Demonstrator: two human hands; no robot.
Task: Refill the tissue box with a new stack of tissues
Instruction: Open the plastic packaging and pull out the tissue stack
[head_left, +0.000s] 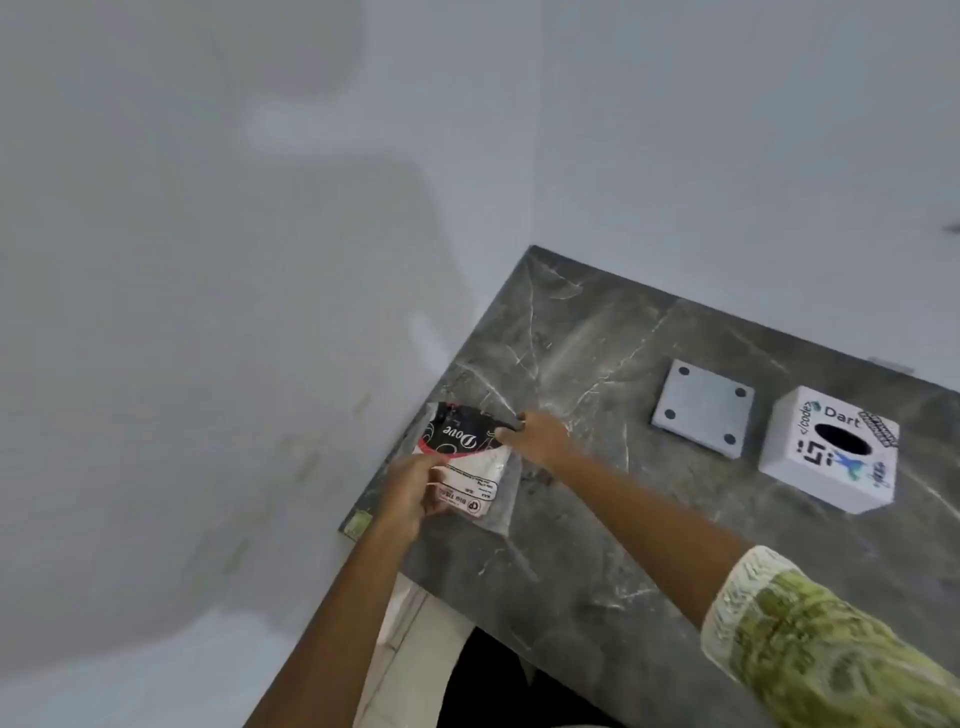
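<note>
A plastic-wrapped tissue pack (470, 457), white with a black and red "Dove" label, lies near the left edge of the dark marble counter (587, 545). My left hand (410, 491) grips the pack's near end. My right hand (535, 436) pinches the wrapper at the pack's far right corner. The white tissue box (826, 449), covered in stickers and with a dark oval slot on top, stands at the right of the counter, away from both hands. Its flat grey base plate (704, 408) with corner dots lies just left of the box.
The counter butts against pale walls at the back and left. Its left edge drops to a light floor. A dark gap shows below the counter's front edge. My right sleeve (831, 644) is green and white patterned.
</note>
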